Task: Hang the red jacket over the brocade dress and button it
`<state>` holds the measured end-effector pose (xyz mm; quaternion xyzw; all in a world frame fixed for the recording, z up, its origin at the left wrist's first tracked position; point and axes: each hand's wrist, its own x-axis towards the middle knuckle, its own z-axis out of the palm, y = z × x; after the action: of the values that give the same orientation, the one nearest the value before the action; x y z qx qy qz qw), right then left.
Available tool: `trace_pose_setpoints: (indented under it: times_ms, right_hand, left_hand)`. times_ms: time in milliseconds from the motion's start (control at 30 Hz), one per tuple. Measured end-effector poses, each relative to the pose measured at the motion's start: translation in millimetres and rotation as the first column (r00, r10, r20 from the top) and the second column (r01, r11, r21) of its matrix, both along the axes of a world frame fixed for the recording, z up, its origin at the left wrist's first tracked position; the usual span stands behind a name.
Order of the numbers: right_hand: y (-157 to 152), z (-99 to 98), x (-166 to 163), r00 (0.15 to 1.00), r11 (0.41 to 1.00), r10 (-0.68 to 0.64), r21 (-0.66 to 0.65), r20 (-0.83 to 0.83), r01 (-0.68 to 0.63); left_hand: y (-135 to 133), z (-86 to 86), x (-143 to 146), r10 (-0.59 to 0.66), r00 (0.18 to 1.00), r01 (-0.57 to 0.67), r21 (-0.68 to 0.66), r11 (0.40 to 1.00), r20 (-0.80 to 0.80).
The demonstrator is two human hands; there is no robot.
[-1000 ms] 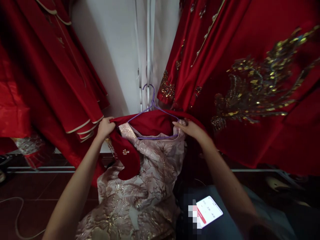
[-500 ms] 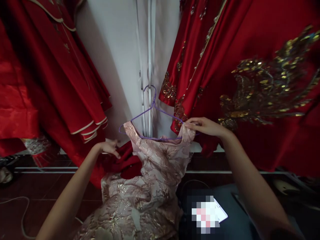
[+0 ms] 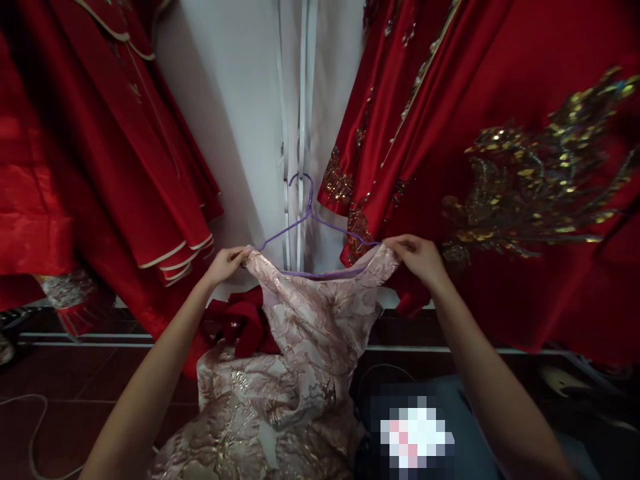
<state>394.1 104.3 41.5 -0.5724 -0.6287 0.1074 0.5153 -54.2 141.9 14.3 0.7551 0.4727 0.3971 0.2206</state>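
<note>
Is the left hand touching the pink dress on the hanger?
Touching. The head view shows the left hand pinching the pink dress at its shoulder, by the end of the purple hanger.

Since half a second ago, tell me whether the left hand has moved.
Yes. The left hand rose off the red cloth to grip the pink dress at the purple hanger, level with the white-trimmed hems.

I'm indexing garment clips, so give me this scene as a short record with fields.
left hand: grip on one shoulder of the pink brocade dress
right hand: grip on the other shoulder
hanger: purple wire hanger, dress shoulders draped on it
below: red cloth bunched beside the dress
around: red gowns hanging, gold embroidery at right
</note>
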Motion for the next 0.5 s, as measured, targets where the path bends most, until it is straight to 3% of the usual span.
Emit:
trace_pose_setpoints:
  times_ms: [67,133,200,267,333,400,500]
  right_hand:
    - [-6.1,-18.1,10.4,0.983,0.984,-0.180,-0.003,0.028,0.180]
    - [-16.2,-37.7,15.1,0.963,0.966,-0.223,-0.095,0.149,0.239]
    - [-29.2,-51.2,11.8,0.973,0.967,-0.062,-0.227,0.220,0.113]
    - [-41.9,-53.1,2.4,0.971,0.955,0.110,-0.293,0.214,-0.044]
    - [-51.0,-43.5,-8.3,0.962,0.963,0.161,-0.249,0.222,-0.104]
    - [-54.4,-28.4,-15.6,0.958,0.987,0.127,-0.125,0.255,-0.098]
    - [-49.7,-11.7,-14.5,0.961,0.993,0.066,0.074,0.268,-0.089]
  left_hand:
    - [-7.9,-17.4,-16.9,0.027,1.000,-0.029,-0.108,0.994,-0.013]
    - [-18.3,-32.5,-27.8,-0.044,0.994,0.019,-0.229,0.973,-0.104]
    - [-30.1,-38.8,-27.3,-0.092,0.975,0.041,-0.240,0.970,-0.204]
    - [-41.8,-33.5,-13.1,-0.060,0.958,0.029,-0.115,0.993,-0.281]
    - [-50.7,-19.9,12.4,-0.005,0.950,0.030,0.076,0.997,-0.312]
    - [-55.2,-5.7,43.4,-0.031,0.948,0.104,0.217,0.971,-0.317]
    - [-54.2,2.6,85.2,-0.176,0.925,0.265,0.241,0.934,-0.335]
